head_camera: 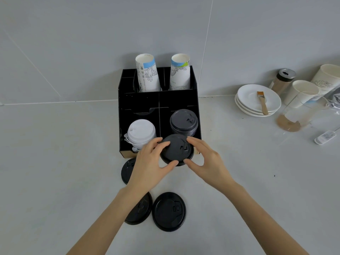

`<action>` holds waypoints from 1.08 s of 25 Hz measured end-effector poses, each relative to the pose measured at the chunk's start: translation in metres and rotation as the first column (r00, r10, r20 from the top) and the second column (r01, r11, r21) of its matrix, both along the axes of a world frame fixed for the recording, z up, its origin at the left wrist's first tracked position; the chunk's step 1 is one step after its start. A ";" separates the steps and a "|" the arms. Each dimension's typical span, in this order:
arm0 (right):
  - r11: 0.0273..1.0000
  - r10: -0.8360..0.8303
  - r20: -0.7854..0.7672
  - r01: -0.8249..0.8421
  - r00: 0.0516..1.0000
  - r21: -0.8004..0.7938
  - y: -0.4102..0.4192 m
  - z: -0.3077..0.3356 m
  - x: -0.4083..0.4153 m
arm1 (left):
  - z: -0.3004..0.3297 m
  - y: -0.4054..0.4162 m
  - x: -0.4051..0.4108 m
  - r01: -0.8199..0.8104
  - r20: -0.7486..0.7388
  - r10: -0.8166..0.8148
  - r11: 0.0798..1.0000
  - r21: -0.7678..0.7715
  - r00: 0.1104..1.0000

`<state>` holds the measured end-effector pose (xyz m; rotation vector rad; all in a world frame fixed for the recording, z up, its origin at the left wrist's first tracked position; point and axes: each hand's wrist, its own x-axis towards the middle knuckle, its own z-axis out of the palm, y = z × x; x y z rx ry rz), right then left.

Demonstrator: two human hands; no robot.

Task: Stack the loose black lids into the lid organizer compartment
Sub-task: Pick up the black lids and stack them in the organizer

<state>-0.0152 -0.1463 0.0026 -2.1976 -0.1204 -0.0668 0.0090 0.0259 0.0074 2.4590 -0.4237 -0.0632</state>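
Note:
A black lid [176, 150] is held just in front of the black organizer [139, 102]. My left hand [150, 162] grips its left rim and my right hand [204, 161] its right rim. Behind it, a stack of black lids [184, 122] fills the organizer's front right compartment. Three loose black lids lie on the counter: one [127, 171] partly under my left hand, one [141, 210] partly under my left forearm, one [169, 211] in full view.
White lids [141, 132] fill the front left compartment, and two paper cup stacks [147, 74] stand upside down in the back. Right of the organizer are stacked white saucers [257, 107] with a brush, a clear jug [296, 115], paper cups and a shaker.

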 end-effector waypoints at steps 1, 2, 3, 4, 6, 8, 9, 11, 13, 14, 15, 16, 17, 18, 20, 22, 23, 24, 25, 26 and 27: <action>1.000 -0.009 0.008 0.009 1.000 0.005 -0.003 0.004 0.003 | 0.004 -0.003 0.003 -0.003 0.007 0.003 1.000 -0.020 1.000; 1.000 -0.016 0.013 0.016 1.000 0.008 -0.007 0.008 0.006 | 0.008 -0.008 0.006 0.001 0.021 -0.001 1.000 -0.026 1.000; 1.000 -0.020 0.017 0.020 1.000 0.009 -0.010 0.011 0.009 | 0.011 -0.011 0.010 0.007 0.036 -0.006 1.000 -0.026 0.999; 1.000 -0.025 0.022 0.025 0.999 0.007 -0.012 0.014 0.012 | 0.014 -0.015 0.014 0.014 0.056 -0.013 1.000 -0.023 0.998; 0.999 -0.042 0.033 0.042 0.999 0.003 -0.017 0.019 0.019 | 0.017 -0.022 0.024 0.021 0.079 -0.019 0.999 -0.026 0.997; 0.998 -0.067 0.036 0.067 0.997 0.000 -0.020 0.023 0.028 | 0.020 -0.028 0.035 0.006 0.069 -0.003 0.999 -0.051 0.998; 0.997 -0.073 0.039 0.073 0.997 -0.005 -0.021 0.025 0.034 | 0.021 -0.030 0.041 -0.004 0.064 0.008 0.998 -0.067 0.998; 0.997 -0.073 0.038 0.073 0.997 -0.016 -0.024 0.026 0.046 | 0.022 -0.034 0.051 -0.023 0.052 0.028 0.996 -0.084 0.998; 0.997 -0.069 0.025 0.070 0.997 -0.031 -0.026 0.027 0.059 | 0.021 -0.038 0.062 -0.043 0.040 0.046 0.996 -0.083 0.998; 0.997 -0.068 0.020 0.069 0.997 -0.038 -0.026 0.026 0.065 | 0.020 -0.039 0.067 -0.050 0.035 0.054 0.995 -0.085 0.998; 0.997 -0.068 0.016 0.068 0.998 -0.047 -0.027 0.026 0.070 | 0.019 -0.040 0.072 -0.056 0.027 0.058 0.994 -0.089 0.998; 0.996 -0.067 0.013 0.068 0.998 -0.056 -0.027 0.025 0.075 | 0.017 -0.040 0.076 -0.057 0.021 0.059 0.994 -0.094 0.998; 0.996 -0.065 0.010 0.066 0.998 -0.062 -0.028 0.024 0.081 | 0.015 -0.041 0.081 -0.056 0.012 0.058 0.994 -0.099 0.998; 0.996 -0.064 0.010 0.064 0.998 -0.067 -0.028 0.023 0.085 | 0.014 -0.042 0.085 -0.053 0.003 0.054 0.993 -0.103 0.999; 0.995 -0.061 0.000 0.061 0.998 -0.079 -0.030 0.019 0.091 | 0.010 -0.044 0.090 -0.050 -0.018 0.048 0.993 -0.106 0.999; 0.995 -0.060 -0.018 0.058 0.998 -0.087 -0.031 0.015 0.094 | 0.006 -0.046 0.093 -0.049 -0.028 0.047 0.994 -0.101 0.999; 0.994 -0.058 -0.023 0.055 0.998 -0.092 -0.032 0.013 0.095 | 0.004 -0.047 0.093 -0.051 -0.033 0.048 0.994 -0.096 0.998; 0.994 -0.055 -0.024 0.052 0.998 -0.100 -0.032 0.010 0.096 | 0.002 -0.047 0.093 -0.053 -0.039 0.050 0.995 -0.090 0.998; 0.993 -0.052 -0.022 0.049 0.998 -0.110 -0.032 0.007 0.096 | 0.000 -0.048 0.093 -0.055 -0.047 0.051 0.995 -0.084 0.998; 0.992 -0.050 -0.018 0.048 0.999 -0.121 -0.032 0.004 0.096 | -0.002 -0.048 0.093 -0.055 -0.052 0.051 0.995 -0.078 0.997; 0.990 -0.052 -0.011 0.051 0.999 -0.131 -0.031 0.001 0.096 | -0.004 -0.048 0.093 -0.054 -0.055 0.051 0.996 -0.072 0.997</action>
